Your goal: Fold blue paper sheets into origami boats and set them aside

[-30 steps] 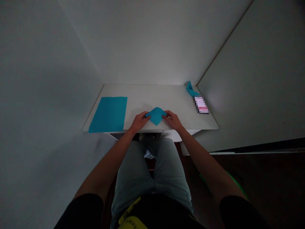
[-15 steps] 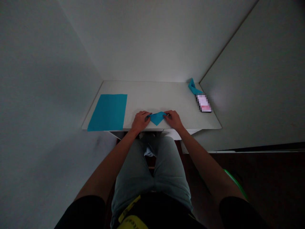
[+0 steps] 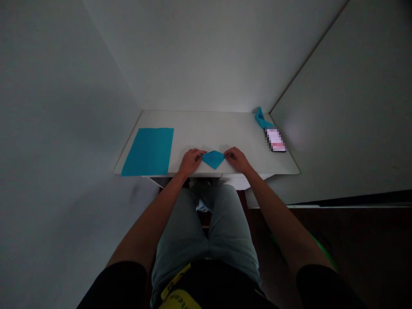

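Observation:
A small piece of folded blue paper (image 3: 213, 160), kite-shaped with its point toward me, lies near the front edge of the white table (image 3: 206, 128). At its left corner, my left hand (image 3: 192, 161) pinches the paper between thumb and fingers. My right hand (image 3: 237, 159) is closed in a pinch at the opposite corner. Both wrists come in over the table's front edge. The fingertips cover the paper's outer corners.
A flat blue sheet of paper (image 3: 148, 151) lies on the left, its near edge at the table's front. At the far right corner sits a folded blue paper shape (image 3: 261, 119), with a phone (image 3: 276, 140), screen blurred, in front of it. Walls enclose three sides.
The folded paper looks wider and flatter between my hands, with more of its face showing. My right hand has shifted slightly outward to the right. The view has moved a little.

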Action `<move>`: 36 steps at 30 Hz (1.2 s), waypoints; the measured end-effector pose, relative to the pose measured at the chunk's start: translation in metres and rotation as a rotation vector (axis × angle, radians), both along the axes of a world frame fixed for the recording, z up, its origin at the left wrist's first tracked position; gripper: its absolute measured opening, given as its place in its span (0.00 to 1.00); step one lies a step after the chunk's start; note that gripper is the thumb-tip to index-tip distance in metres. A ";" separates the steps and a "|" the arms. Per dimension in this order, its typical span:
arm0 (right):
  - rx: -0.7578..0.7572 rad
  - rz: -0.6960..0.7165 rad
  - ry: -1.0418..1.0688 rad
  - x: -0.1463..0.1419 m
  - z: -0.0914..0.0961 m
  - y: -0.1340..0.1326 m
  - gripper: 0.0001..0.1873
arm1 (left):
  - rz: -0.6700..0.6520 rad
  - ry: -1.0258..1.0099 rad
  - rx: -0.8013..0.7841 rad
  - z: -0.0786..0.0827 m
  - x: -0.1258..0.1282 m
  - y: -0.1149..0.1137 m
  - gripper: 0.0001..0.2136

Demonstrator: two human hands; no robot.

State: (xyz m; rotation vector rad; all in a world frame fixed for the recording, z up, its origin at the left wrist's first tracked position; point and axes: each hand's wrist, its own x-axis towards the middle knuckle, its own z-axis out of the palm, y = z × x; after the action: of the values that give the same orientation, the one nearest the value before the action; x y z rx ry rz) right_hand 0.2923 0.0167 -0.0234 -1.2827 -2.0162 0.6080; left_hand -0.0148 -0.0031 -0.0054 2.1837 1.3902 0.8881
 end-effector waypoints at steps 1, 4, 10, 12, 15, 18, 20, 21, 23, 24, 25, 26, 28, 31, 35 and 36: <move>0.012 0.015 0.006 0.002 0.000 -0.001 0.12 | -0.019 0.013 0.010 0.001 0.000 -0.001 0.20; 0.048 0.018 -0.007 0.005 0.002 -0.006 0.14 | -0.078 0.095 0.017 0.004 0.000 -0.007 0.21; 0.164 -0.029 -0.189 -0.028 0.011 -0.042 0.20 | -0.141 0.247 0.121 0.007 0.001 -0.035 0.19; 0.174 0.065 -0.296 -0.044 0.012 -0.058 0.24 | -0.153 0.259 0.147 0.007 0.000 -0.043 0.19; 0.174 0.125 -0.398 -0.052 0.009 -0.076 0.28 | -0.144 0.262 0.156 0.006 -0.001 -0.048 0.21; 0.185 0.093 -0.420 -0.035 0.004 -0.084 0.29 | -0.127 0.275 0.150 0.005 -0.001 -0.049 0.23; 0.187 0.054 -0.406 -0.018 0.002 -0.086 0.29 | -0.118 0.283 0.147 0.005 0.001 -0.050 0.24; 0.180 0.032 -0.389 -0.009 0.002 -0.086 0.28 | -0.111 0.283 0.145 0.005 0.001 -0.051 0.24; 0.149 -0.026 -0.325 0.004 0.002 -0.084 0.25 | -0.086 0.268 0.138 0.004 0.003 -0.054 0.23; 0.130 -0.061 -0.269 0.009 0.003 -0.082 0.24 | -0.069 0.253 0.133 0.004 0.003 -0.056 0.22; 0.111 -0.097 -0.196 0.012 0.004 -0.078 0.24 | -0.055 0.231 0.127 0.002 0.003 -0.058 0.19; 0.095 -0.132 -0.109 0.013 0.005 -0.074 0.24 | -0.047 0.202 0.120 0.001 0.003 -0.060 0.16; 0.062 -0.187 0.076 0.013 0.007 -0.063 0.25 | -0.042 0.116 0.098 -0.002 0.002 -0.061 0.08; -0.026 -0.185 0.254 0.001 0.007 -0.048 0.25 | 0.031 -0.102 0.001 -0.002 0.001 -0.051 0.08; -0.134 -0.080 0.313 -0.027 0.005 -0.031 0.25 | 0.216 -0.403 -0.206 0.003 0.009 -0.020 0.12; -0.143 -0.056 0.315 -0.036 0.005 -0.027 0.25 | 0.238 -0.464 -0.235 0.004 0.012 -0.012 0.13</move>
State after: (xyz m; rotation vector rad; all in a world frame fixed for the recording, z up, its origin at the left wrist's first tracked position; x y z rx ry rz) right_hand 0.2566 -0.0107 -0.0183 -1.2340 -1.6988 0.8814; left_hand -0.0023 -0.0154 -0.0015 1.5347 1.4443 1.1588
